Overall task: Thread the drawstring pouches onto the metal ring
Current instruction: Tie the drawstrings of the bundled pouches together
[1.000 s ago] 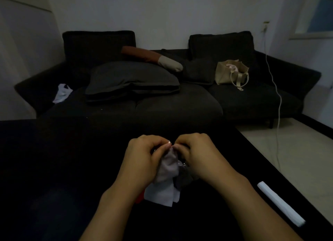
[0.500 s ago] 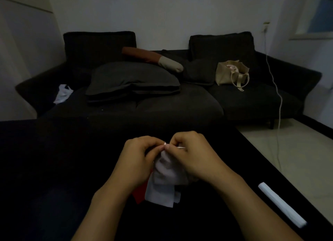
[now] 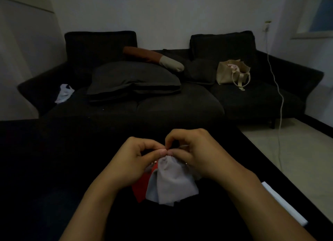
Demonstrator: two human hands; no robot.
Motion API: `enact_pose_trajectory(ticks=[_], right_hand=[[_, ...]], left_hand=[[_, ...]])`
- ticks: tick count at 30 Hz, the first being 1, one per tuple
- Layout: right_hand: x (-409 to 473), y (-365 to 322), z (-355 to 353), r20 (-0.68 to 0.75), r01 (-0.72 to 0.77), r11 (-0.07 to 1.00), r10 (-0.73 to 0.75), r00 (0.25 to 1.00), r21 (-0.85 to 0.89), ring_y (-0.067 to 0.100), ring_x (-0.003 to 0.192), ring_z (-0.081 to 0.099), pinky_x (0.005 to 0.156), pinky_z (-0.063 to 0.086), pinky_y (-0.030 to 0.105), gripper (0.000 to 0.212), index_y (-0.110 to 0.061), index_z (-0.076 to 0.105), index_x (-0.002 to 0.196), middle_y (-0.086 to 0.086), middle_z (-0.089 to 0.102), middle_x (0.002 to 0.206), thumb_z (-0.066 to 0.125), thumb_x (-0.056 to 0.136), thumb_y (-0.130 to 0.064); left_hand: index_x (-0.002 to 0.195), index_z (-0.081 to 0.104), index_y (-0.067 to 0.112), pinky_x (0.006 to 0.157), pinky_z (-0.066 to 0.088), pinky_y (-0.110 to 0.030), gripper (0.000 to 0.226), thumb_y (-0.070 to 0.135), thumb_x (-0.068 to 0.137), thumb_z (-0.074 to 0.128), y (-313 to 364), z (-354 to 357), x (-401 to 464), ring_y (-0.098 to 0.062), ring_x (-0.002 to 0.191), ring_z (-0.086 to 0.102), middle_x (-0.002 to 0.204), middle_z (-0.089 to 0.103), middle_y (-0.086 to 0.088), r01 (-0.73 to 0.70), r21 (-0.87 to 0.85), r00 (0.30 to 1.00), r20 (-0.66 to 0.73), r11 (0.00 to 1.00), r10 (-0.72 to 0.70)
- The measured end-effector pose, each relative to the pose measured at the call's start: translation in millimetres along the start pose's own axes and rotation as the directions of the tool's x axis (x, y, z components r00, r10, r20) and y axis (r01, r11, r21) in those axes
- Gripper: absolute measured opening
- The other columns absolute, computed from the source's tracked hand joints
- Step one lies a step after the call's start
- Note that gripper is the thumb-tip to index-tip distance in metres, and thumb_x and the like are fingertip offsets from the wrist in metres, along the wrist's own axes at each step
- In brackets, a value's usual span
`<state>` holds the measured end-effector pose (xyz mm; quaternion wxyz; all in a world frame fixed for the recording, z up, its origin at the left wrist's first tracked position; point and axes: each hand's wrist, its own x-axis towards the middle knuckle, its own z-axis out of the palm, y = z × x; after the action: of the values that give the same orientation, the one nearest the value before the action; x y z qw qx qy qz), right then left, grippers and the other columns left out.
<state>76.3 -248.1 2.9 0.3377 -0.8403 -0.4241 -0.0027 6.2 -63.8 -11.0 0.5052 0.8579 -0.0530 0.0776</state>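
Over the dark table my left hand (image 3: 134, 160) and my right hand (image 3: 196, 155) meet fingertip to fingertip at the gathered top of a pale grey drawstring pouch (image 3: 173, 181). Both hands pinch there, fingers curled. The grey pouch hangs down between my wrists. Behind it on the left hangs a red pouch (image 3: 141, 186), and another light pouch (image 3: 151, 190) peeks out beside it. Only a small glint of the metal ring (image 3: 154, 163) shows under my left fingers; the rest is hidden by hands and cloth.
A white flat strip (image 3: 282, 204) lies near the black table's (image 3: 54, 168) right edge. Beyond the table stands a dark sofa (image 3: 162, 103) with cushions, a beige bag (image 3: 232, 73) and a white cloth (image 3: 64, 93). A white cable (image 3: 280, 100) hangs at the right.
The grey pouch has swung forward and now hangs fully spread in front of the others, with the red pouch showing more at the left. Both hands stay together, shifted slightly.
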Motion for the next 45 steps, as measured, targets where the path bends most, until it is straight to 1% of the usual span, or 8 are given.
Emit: enact_pose_trajectory(ticks=[12,16,21,25,29,32,39,45], right_hand=[[-2.4,-1.7,4.1,0.065,0.04,0.997,-0.035,0.997,-0.067,0.009,0.076,0.062,0.072,0.053,0.044,0.002,-0.033,0.056,0.095,-0.006,0.065,0.083,0.057,0.094,-0.033],[-5.6,-5.3,7.4,0.026,-0.032,0.979,0.027,0.999,0.201,0.004,0.058,0.052,0.054,0.045,0.029,0.008,-0.02,0.051,0.093,-0.004,0.056,0.067,0.053,0.099,-0.025],[-7.9,-18.3,3.4,0.121,-0.154,0.688,0.096,0.988,0.709,0.005,0.043,0.029,0.039,0.024,0.015,0.009,-0.011,0.044,0.095,0.0,0.035,0.056,0.042,0.104,-0.015],[-8.1,-19.8,-1.5,0.165,-0.183,0.629,0.088,0.982,0.755,0.009,0.045,0.026,0.04,0.02,0.017,0.007,-0.011,0.044,0.098,0.0,0.034,0.057,0.042,0.104,-0.015],[-7.8,-14.0,-6.6,0.081,-0.104,0.726,0.067,0.994,0.68,0.006,0.046,0.042,0.045,0.035,0.015,0.01,0.0,0.05,0.106,0.006,0.047,0.058,0.048,0.1,-0.008],[-7.4,-5.8,-15.3,-0.014,-0.064,0.933,0.074,0.997,0.354,0.006,0.057,0.06,0.06,0.046,0.017,0.017,-0.011,0.061,0.111,0.002,0.066,0.062,0.06,0.095,-0.013],[-6.9,-18.1,-25.4,-0.056,-0.058,0.98,0.048,0.997,-0.188,0.009,0.078,0.066,0.074,0.052,0.025,0.009,-0.021,0.075,0.088,-0.002,0.072,0.081,0.067,0.091,-0.025],[4.7,-40.4,-16.0,0.165,0.028,0.927,0.037,0.986,-0.375,0.022,0.099,0.061,0.088,0.05,0.038,0.02,-0.02,0.069,0.11,0.006,0.065,0.107,0.055,0.097,-0.026]], left_hand=[[0.089,0.078,0.017,0.081,0.053,-0.056,0.013,0.019,0.09,0.065,4.5,-2.4,-1.7,-0.042,0.088,0.069,0.087,0.074,-0.019,0.059,-0.038,0.997,0.054,0.998,-0.057],[0.097,0.077,0.011,0.078,0.056,-0.026,0.017,0.013,0.085,0.066,12.9,-4.5,-3.9,-0.016,0.094,0.073,0.096,0.077,-0.006,0.09,-0.204,0.996,0.012,0.975,-0.089],[0.09,0.079,0.009,0.069,0.058,-0.027,0.021,0.017,0.075,0.067,21.2,0.1,-5.4,-0.021,0.085,0.073,0.096,0.076,-0.013,0.23,-0.613,0.965,0.042,0.756,-0.26],[0.088,0.078,0.009,0.064,0.058,-0.028,0.02,0.012,0.071,0.068,23.3,5.4,-4.7,-0.02,0.08,0.073,0.092,0.076,-0.014,0.237,-0.726,0.952,0.042,0.646,-0.302],[0.099,0.071,0.01,0.058,0.056,-0.021,0.034,0.006,0.065,0.071,24.9,5.7,-4.2,-0.015,0.073,0.073,0.086,0.076,-0.01,0.192,-0.737,0.944,-0.042,0.648,-0.327],[0.107,0.07,0.013,0.063,0.055,-0.022,0.041,0.007,0.066,0.073,24.2,2.7,-3.0,-0.015,0.079,0.074,0.088,0.077,-0.01,0.134,-0.669,0.949,-0.125,0.731,-0.289],[0.102,0.072,0.019,0.075,0.057,-0.026,0.024,0.006,0.082,0.074,21.7,8.8,-1.3,-0.005,0.081,0.072,0.08,0.076,0.003,0.046,-0.073,0.935,-0.347,0.996,-0.068],[0.109,0.067,0.022,0.08,0.058,-0.03,0.036,-0.002,0.082,0.071,22.4,14.0,-3.0,-0.003,0.083,0.072,0.083,0.077,0.006,-0.089,0.146,0.991,-0.083,0.985,0.102]])
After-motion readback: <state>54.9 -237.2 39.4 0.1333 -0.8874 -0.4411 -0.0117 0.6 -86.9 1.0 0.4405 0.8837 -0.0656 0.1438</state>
